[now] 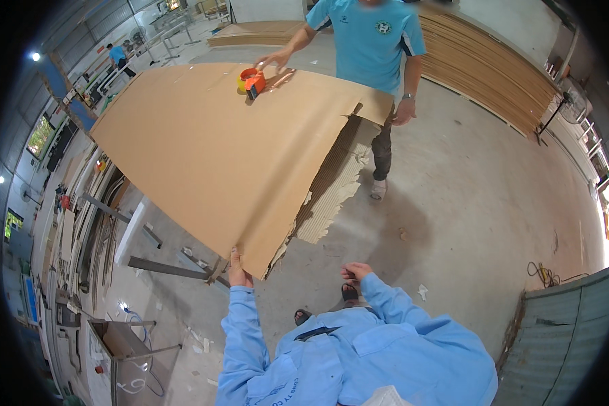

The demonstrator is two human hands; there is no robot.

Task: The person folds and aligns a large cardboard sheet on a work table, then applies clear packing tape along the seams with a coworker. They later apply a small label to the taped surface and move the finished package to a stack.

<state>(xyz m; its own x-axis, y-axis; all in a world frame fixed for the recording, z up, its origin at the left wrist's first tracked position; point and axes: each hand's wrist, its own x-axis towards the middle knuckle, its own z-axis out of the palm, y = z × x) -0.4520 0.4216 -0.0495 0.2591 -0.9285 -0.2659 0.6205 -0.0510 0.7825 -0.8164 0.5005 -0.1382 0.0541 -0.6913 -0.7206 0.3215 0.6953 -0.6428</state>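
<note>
The left hand pinches the near edge of the large brown torn cardboard sheet; the right hand hangs loosely curled, empty. Held at 1 point, the sheet may sag and tear further, tipping the orange tape dispenser under a co-worker's hand.

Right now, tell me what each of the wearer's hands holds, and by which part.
The left hand grips the large brown cardboard sheet at its near bottom edge, beside the torn corner. The right hand hangs free, holding nothing.

one big cardboard sheet mid-frame, one orange tape dispenser up top — two stacks of boards upper right.
</note>
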